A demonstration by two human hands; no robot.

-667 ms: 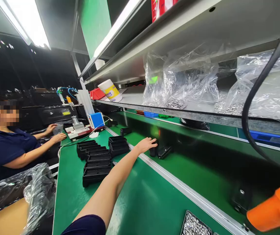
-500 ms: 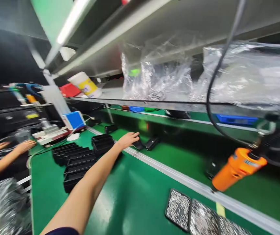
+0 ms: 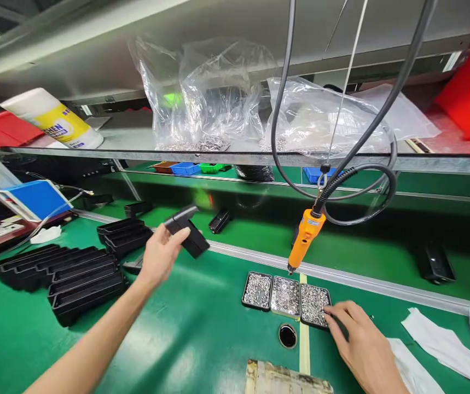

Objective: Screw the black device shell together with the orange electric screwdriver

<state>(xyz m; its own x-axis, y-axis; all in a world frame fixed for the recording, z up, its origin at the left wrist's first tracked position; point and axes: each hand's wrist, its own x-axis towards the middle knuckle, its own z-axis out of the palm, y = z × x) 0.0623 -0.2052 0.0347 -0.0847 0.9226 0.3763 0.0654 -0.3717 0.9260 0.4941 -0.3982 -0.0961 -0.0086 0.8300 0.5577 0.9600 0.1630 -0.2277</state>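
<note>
My left hand [image 3: 161,253] grips a black plastic part [image 3: 186,230] and holds it in the air over the green bench, just in front of the metal rail. My right hand [image 3: 358,343] rests on the bench with its fingertips at the right-most of three small trays of screws [image 3: 286,296]. An orange electric screwdriver [image 3: 304,238] hangs on a coiled cable above those trays. Another black part [image 3: 219,220] lies on the green belt behind the rail.
Stacks of black trays [image 3: 81,273] lie at the left. White paper scraps [image 3: 440,342] sit at the right. Bags of screws [image 3: 210,98] and a yellow-labelled canister [image 3: 52,117] fill the shelf above. A round black hole [image 3: 288,335] and a taped block [image 3: 288,378] are near me.
My left hand has lifted the black part off the belt and drawn it back over the bench. The view swung right, bringing the screw trays, screwdriver and my right hand into sight.
</note>
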